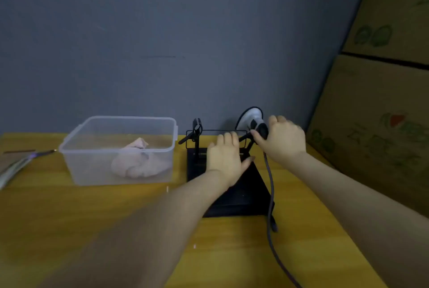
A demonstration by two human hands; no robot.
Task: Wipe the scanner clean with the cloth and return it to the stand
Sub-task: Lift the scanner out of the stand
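Observation:
The black-and-white handheld scanner point(253, 120) sits at the right upright of the black stand point(241, 192), its head pointing up and left. My right hand point(282, 140) is wrapped around the scanner's dark handle. My left hand point(226, 159) lies flat, fingers apart, on the stand's black base plate. A dark cable point(270, 195) runs from the scanner handle down toward the table's front. The pale pink cloth point(139, 162) lies crumpled inside the clear plastic tub point(76, 167) on the left.
The yellow table point(92, 213) meets a grey wall behind. Stacked cardboard boxes point(380, 106) stand close on the right. Some flat packets point(16, 162) lie at the table's left edge. The stand's left clip point(197, 126) holds nothing.

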